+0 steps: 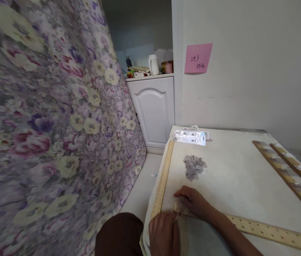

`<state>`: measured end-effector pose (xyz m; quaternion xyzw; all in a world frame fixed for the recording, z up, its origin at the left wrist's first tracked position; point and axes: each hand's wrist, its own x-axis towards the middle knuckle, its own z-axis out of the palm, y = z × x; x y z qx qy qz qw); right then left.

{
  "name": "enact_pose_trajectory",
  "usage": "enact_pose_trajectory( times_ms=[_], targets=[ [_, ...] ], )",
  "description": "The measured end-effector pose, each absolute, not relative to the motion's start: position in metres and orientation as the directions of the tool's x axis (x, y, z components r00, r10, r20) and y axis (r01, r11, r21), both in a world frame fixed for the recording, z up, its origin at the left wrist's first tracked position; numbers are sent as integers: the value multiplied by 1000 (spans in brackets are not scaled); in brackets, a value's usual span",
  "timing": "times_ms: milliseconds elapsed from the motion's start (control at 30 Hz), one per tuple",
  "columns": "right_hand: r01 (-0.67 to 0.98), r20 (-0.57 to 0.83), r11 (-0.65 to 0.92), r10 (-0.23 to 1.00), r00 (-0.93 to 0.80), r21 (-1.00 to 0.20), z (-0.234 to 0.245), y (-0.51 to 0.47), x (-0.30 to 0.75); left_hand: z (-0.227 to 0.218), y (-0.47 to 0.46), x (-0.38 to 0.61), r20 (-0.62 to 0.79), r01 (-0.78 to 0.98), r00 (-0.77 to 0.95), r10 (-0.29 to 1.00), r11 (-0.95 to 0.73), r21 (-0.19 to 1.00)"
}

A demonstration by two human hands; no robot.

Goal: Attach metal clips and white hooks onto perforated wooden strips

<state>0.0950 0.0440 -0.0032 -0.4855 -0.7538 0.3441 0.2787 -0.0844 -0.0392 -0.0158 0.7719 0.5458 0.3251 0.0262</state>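
Observation:
A perforated wooden strip (268,230) lies along the near side of the table. At its left end, my right hand (193,202) is closed, with its fingers pressed on a small clear adhesive hook (179,205). My left hand (163,232) is curled against that same end, its fingertips steadying the strip. It also overlaps the near end of a second perforated strip (165,174), which runs along the table's left edge. Beyond my hands sits a loose pile of clear square adhesive hooks (194,167) with small metal parts.
Packaged hooks in clear blister packs (189,137) lie at the far left corner of the white-covered table (227,156). Two brown strips (286,174) bearing several clear pieces rest at the right. A floral curtain (59,124) hangs left; a white cabinet (154,110) stands behind.

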Motion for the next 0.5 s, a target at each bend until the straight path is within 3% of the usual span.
enact_pose_trajectory(
  times_ms=[133,300,500],
  targets=[
    [582,55,275,929,-366,-765,-6,44,94,-22,-42,-82,427,854,242,871,-400,333],
    [570,69,263,938,-338,-779,-6,42,93,-30,-43,-75,416,885,137,899,-300,356],
    [549,64,248,941,-332,-798,-6,43,94,-14,-33,-71,401,888,129,907,-286,360]
  ],
)
